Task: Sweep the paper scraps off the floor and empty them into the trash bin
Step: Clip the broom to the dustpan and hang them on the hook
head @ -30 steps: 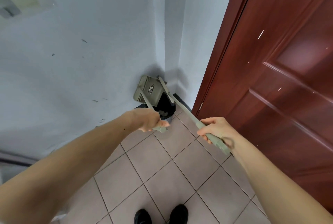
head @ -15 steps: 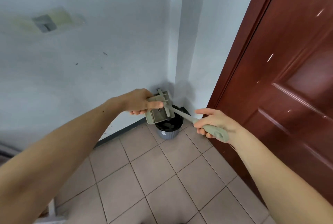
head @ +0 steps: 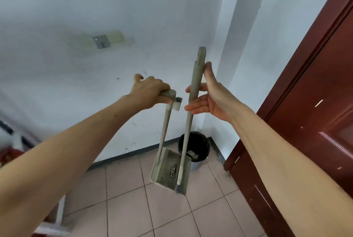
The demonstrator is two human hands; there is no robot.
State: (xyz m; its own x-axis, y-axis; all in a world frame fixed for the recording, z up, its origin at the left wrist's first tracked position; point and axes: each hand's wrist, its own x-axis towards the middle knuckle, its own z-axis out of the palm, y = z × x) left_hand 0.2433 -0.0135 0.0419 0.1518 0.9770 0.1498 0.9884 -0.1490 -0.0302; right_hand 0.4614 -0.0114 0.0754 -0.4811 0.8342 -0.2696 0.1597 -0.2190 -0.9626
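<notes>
My left hand [head: 148, 91] grips the top of the grey dustpan's long handle, so the dustpan [head: 168, 171] hangs upright above the tiled floor. My right hand [head: 207, 93] holds the grey broom handle [head: 194, 87] loosely, thumb behind it and fingers spread. The broom stands nearly vertical, its small bristle end [head: 178, 189] resting against the pan's face. Behind them in the corner sits the trash bin [head: 200, 145], black-lined, with pale scraps inside. No scraps show in the pan.
White walls meet in the corner just behind the bin. A dark red door [head: 305, 122] fills the right side. A metal hook plate [head: 101, 41] is fixed on the wall. Beige floor tiles [head: 126, 208] lie below; blurred red and white items sit at far left.
Both hands rose from low over the bin to chest height. The dustpan went from tipped over the bin to hanging upright, and the broom swung vertical beside it.
</notes>
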